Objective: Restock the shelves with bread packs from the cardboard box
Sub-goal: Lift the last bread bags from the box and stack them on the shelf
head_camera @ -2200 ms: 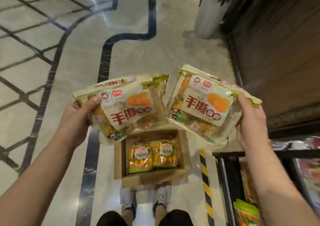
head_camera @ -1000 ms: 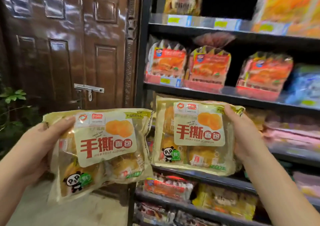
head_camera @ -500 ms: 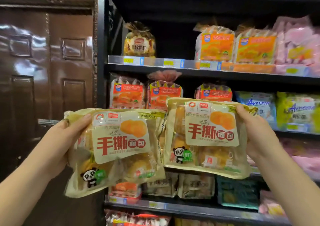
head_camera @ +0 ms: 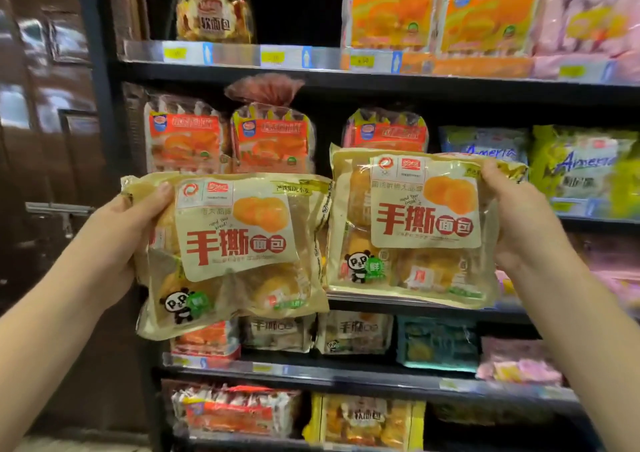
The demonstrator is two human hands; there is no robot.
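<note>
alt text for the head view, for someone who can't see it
Two hands each hold up a beige bread pack before dark shelves of packaged bread: the left hand grips the left pack, the right hand the right pack. Matching packs sit on a lower shelf; a brown door is at left.

A small grocery shop. Black metal shelves (head_camera: 242,75) rise in tiers, and their front edges carry strips of yellow price labels (head_camera: 175,53). Factory-wrapped bread packets (head_camera: 187,140) face outward in rows on each tier. Just left of the shelves is a brown panelled door (head_camera: 41,122).
</note>
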